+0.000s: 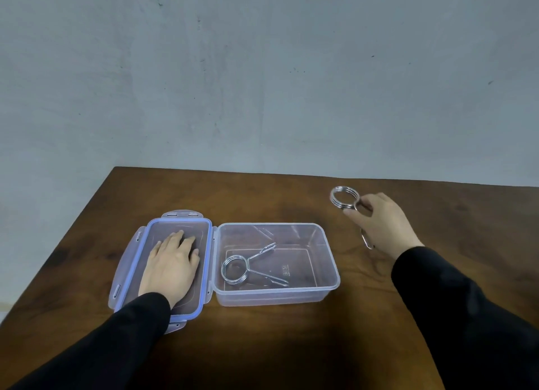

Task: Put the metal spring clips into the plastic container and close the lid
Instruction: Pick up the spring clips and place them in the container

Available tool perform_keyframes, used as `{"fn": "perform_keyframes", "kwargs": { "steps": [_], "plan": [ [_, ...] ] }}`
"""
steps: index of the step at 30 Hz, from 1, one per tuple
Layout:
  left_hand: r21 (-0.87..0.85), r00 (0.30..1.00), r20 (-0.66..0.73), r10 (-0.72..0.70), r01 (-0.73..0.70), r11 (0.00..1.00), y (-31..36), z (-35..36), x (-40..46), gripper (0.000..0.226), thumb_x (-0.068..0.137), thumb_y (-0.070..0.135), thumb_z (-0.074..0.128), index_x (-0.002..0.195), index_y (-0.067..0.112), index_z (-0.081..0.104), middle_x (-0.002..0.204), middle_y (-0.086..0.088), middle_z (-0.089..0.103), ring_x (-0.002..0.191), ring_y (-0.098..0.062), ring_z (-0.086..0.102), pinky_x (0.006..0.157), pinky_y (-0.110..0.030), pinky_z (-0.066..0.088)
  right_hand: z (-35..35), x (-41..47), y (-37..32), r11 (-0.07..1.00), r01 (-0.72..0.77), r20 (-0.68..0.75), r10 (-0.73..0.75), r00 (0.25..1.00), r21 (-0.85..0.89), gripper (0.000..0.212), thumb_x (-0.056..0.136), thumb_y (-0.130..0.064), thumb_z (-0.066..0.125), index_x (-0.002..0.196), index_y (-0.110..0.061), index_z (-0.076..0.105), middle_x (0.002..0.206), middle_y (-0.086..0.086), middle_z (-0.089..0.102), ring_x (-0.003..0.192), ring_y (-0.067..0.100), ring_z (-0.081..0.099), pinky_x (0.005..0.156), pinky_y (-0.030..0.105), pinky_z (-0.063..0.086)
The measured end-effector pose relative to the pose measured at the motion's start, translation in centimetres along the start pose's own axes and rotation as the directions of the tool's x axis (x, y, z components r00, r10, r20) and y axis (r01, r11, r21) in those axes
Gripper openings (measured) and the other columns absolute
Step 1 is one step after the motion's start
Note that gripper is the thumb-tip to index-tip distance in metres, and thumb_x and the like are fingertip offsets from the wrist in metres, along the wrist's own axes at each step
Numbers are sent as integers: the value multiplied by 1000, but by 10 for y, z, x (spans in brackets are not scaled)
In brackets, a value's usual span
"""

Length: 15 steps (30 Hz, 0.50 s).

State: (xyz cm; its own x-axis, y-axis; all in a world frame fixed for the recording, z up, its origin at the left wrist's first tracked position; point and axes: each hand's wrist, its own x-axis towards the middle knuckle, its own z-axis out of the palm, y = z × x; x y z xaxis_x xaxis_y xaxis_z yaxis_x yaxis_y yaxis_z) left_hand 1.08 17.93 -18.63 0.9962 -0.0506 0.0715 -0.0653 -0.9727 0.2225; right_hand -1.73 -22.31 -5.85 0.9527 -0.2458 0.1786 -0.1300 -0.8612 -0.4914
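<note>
One spring clip (pixel 250 268) lies in the container (pixel 329 281); right hand (pixel 382 223) grips another (pixel 345 197); left hand (pixel 172 265) flat on lid (pixel 128 267).

Two bare hands, left hand (pixel 172 264) and right hand (pixel 382 223); long plain black fabric sleeves (pixel 466 316) to wrists, no markings.

Shiny metal clip (pixel 253 266); clear glossy plastic container (pixel 326 284); matt wood table (pixel 291 346)

Clear container (pixel 326 276), blue-rimmed lid (pixel 207 261), silver spring clips (pixel 250 268), black sleeves (pixel 466 316), dark brown wooden table (pixel 262 194), grey wall (pixel 262 68).
</note>
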Motion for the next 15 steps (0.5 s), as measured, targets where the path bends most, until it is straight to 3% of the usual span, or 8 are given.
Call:
{"fn": "perform_keyframes", "kwargs": {
  "steps": [3,7,11,15],
  "plan": [
    [-17,1000,-3,4,-4,1000,-1,-1,-1,43,101,35,34,138,22,52,148,-5,49,138,-22,42,118,-44,27,5,0,-57,972,234,126,-234,964,14,28,91,-44,69,107,-21,70,103,-6,60,99,13,56,85,31,45],
    [-38,1000,-6,-8,7,999,-6,0,-1,44,101,36,34,139,22,52,149,-4,48,138,-22,40,118,-43,25,43,-12,-114,862,499,300,-454,839,-92,36,91,-50,67,112,-22,69,108,-5,60,99,17,53,88,39,45],
    [-51,1000,-21,11,-12,999,-1,0,0,44,101,37,34,138,21,53,150,-5,47,139,-23,39,118,-42,23,82,-26,-125,789,589,404,-488,774,-175,40,93,-51,64,119,-20,66,114,-2,59,98,17,49,91,41,44],
    [-57,1000,-31,2,-4,998,-3,2,-1,44,101,36,34,138,20,53,150,-6,46,140,-23,37,119,-42,21,109,-37,-124,746,642,484,-503,716,-175,39,93,-51,62,119,-22,66,118,-3,61,111,19,52,95,38,38]
  ]
}}
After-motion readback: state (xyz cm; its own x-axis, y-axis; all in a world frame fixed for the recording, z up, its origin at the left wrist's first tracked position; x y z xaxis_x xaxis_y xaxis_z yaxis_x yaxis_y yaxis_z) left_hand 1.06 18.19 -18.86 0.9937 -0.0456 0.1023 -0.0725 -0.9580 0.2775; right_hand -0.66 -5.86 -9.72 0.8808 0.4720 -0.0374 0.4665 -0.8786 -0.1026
